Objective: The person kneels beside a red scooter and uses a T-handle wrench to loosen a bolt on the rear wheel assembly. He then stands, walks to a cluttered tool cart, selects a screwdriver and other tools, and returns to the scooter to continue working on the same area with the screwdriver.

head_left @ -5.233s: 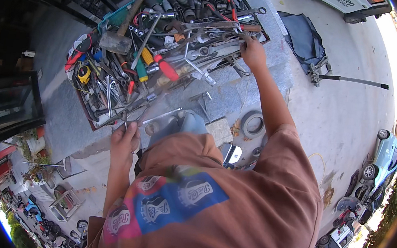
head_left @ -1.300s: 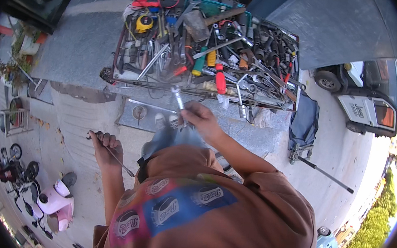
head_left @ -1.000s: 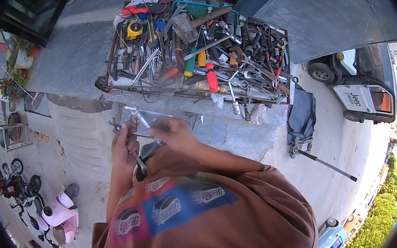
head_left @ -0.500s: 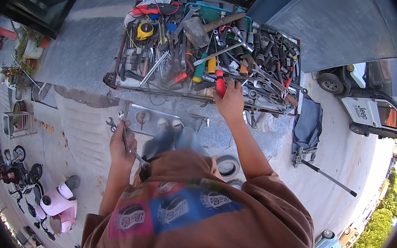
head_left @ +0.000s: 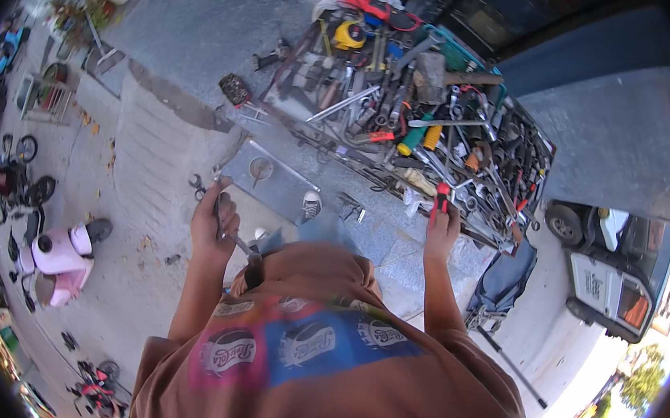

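L hand [head_left: 215, 218] curled in grip, R arm [head_left: 443, 296] ext. fwd, R hand [head_left: 443, 226] gripping, hands well apart

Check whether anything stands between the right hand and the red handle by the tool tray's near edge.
Nothing visible does: the right hand grips the red handle directly, just by the near edge of the tool tray.

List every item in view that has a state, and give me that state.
Left hand: closed around wrenches
Wrenches: held, ends sticking out
Right hand: closed on red-handled tool
Red-handled tool: held
Tool tray: uncovered, heaped full
Hammer: lying down, unheld
Pink scooter: standing upright
Tape measure: unheld
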### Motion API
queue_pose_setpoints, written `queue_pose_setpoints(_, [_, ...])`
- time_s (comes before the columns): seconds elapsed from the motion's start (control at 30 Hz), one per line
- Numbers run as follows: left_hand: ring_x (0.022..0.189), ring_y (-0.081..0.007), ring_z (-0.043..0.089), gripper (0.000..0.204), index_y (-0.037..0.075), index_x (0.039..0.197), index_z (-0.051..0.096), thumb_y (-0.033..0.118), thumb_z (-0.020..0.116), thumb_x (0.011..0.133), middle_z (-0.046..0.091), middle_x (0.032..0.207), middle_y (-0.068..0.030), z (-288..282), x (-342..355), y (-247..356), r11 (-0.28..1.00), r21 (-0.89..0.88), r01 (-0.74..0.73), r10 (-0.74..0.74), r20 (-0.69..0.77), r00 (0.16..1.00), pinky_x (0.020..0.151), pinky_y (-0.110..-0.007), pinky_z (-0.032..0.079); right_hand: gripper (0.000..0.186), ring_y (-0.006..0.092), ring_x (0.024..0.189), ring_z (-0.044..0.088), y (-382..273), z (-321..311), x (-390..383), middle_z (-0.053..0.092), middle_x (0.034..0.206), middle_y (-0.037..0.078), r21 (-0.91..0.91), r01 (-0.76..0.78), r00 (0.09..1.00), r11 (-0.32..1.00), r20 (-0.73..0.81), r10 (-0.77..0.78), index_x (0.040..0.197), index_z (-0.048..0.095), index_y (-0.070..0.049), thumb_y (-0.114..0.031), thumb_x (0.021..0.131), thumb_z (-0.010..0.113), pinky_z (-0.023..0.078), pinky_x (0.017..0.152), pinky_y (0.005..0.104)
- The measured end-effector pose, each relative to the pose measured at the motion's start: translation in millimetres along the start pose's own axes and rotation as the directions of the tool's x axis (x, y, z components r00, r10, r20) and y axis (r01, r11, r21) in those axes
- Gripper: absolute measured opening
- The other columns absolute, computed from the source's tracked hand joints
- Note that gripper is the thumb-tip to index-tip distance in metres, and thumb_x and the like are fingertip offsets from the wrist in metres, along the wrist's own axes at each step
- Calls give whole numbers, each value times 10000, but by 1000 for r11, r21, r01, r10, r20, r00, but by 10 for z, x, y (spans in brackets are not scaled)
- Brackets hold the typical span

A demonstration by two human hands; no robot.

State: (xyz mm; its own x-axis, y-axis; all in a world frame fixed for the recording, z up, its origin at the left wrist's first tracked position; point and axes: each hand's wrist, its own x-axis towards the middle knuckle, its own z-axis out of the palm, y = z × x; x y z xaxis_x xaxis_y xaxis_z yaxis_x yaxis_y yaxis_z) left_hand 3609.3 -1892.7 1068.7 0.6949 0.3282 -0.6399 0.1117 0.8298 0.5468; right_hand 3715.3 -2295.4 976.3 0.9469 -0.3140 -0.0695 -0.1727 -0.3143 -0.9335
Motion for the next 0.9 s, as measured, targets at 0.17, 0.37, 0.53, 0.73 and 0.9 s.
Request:
queue_pose_setpoints(0.17, [477, -36, 328, 343, 80, 1249, 574, 300, 504, 996, 456, 633, 47, -345, -119, 262, 986, 83, -142, 150, -89, 985, 428, -186, 256, 365, 198, 727, 574, 222, -112, -113, 608, 825, 106, -240, 111, 990, 965, -59, -128, 1077, 608, 36, -274, 893, 552, 460, 645, 323])
queue_pose_setpoints(0.37, [501, -18, 362, 351, 112, 1289, 574, 286, 527, 988, 533, 724, 59, -1536, -727, 413, 961, -64, -271, 257, -161, 953, 442, -184, 281, 456, 398, 1099, 567, -223, 506, 382, 594, 1180, 272, -602, 453, 874, 657, 158, -459, 1211, 568, 80, -265, 914, 594, 440, 952, 423])
queue_pose_setpoints(0.53, [530, -27, 389, 360, 130, 1277, 576, 313, 565, 968, 519, 717, 63, -2172, -949, 396, 924, -96, -370, 336, -254, 907, 454, -208, 280, 426, 315, 1030, 605, 287, 844, 877, 603, 1190, 208, -792, 607, 631, 68, 428, -648, 1245, 559, 31, -255, 931, 585, 471, 909, 427])
queue_pose_setpoints(0.73, [514, -34, 342, 335, 48, 1176, 575, 320, 528, 987, 508, 710, 30, -3302, -1700, 305, 748, -260, -611, 443, -490, 751, 436, -212, 263, 423, 380, 1093, 543, -768, 2475, 94, 556, 1214, 247, -346, 903, 377, 256, 350, -857, 1220, 534, 62, -218, 914, 617, 414, 969, 472])
queue_pose_setpoints(0.9, [480, -39, 363, 301, 48, 1124, 576, 311, 510, 994, 570, 772, -22, -4008, -2184, 202, 561, -300, -771, 387, -728, 566, 404, -196, 292, 427, 434, 1146, 491, -1182, 3861, -619, 517, 1235, 279, 60, 966, 191, 251, 488, -852, 1199, 513, 88, -188, 899, 643, 367, 1020, 509])
